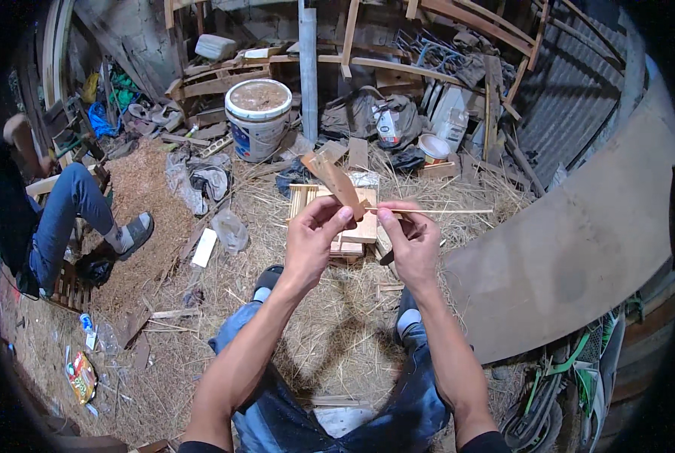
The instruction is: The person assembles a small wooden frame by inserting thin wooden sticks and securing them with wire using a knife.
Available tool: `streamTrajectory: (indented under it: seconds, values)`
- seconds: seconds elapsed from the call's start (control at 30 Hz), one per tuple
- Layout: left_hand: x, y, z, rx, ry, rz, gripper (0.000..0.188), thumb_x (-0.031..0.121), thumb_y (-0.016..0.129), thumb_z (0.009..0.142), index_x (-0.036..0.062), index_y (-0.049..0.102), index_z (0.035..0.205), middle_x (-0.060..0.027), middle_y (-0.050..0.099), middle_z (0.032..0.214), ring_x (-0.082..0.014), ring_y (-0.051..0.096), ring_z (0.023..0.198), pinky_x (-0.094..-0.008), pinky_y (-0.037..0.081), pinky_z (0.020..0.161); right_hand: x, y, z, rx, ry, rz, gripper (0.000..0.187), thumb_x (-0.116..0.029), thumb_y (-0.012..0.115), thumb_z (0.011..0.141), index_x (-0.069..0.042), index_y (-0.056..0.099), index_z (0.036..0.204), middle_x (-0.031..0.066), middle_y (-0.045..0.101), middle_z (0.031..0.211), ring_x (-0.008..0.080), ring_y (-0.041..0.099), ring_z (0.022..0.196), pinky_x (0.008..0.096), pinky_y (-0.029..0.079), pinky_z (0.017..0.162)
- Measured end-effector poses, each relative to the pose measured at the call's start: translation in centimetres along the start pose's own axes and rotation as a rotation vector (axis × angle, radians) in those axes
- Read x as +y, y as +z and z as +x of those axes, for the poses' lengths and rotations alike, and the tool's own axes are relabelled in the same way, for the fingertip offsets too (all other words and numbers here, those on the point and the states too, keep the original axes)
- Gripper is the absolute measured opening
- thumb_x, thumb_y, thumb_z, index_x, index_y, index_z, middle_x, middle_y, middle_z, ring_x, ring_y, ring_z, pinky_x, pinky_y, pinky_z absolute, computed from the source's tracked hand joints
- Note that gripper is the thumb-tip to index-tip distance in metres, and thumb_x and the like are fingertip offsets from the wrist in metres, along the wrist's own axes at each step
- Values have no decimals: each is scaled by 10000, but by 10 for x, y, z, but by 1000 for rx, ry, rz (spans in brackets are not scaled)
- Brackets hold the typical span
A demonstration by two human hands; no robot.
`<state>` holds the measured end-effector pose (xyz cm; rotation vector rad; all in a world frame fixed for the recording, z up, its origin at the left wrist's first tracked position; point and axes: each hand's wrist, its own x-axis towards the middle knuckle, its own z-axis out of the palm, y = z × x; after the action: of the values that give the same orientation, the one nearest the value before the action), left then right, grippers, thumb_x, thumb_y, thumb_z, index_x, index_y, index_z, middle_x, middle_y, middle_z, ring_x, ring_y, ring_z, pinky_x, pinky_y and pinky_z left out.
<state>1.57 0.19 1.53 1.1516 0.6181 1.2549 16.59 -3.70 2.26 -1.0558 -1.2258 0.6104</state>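
1. While the left hand grips a flat wooden piece between thumb and fingers, the right hand pinches a thin wooden stick near its left end.
2. Location of work: the flat piece slants up toward the far left; the stick runs out to the right. A pale wooden block lies just beyond the hands.
3. Step in hand (judged): bringing the stick's left end to the near end of the flat piece.
4. Next move (judged): calls for a steady left grip and small right-hand corrections along the stick; side force could snap it.
5. Hidden: fingertips crowd the meeting point, so contact between stick and piece cannot be confirmed.
6. Unclear: a dark, slender object shows beside the right palm; its kind, and whether it is held, cannot be told.
7. Obscured: the left hand partly covers the slatted sticks; the dark rim cuts off the co-worker at left.
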Motion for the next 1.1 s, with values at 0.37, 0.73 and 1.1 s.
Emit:
streamTrajectory:
  seconds: [0.37,0.73,1.1]
  values:
    - [-2,2,2,8,2,-44,247,161,627,866,-10,571,1035,-80,627,947,-147,606,867,-279,495,786,-1,-1,1,9,-127,-123,108,-70,677,798,-48,702,901,36,668,904,60,562,708,189,389,547]
    - [-3,3,3,39,63,37,252,150,635,860,-19,584,1039,-74,650,916,-133,615,832,-265,487,761,-7,0,1,13,-268,-276,97,-61,672,794,-25,697,881,76,673,892,112,607,739,217,444,593]
    - [-11,14,2,170,199,246,183,101,644,848,-22,612,979,-68,657,863,-104,606,783,-229,474,714,5,18,3,136,-582,-508,102,-11,654,768,13,634,866,137,645,860,268,645,766,330,514,677]
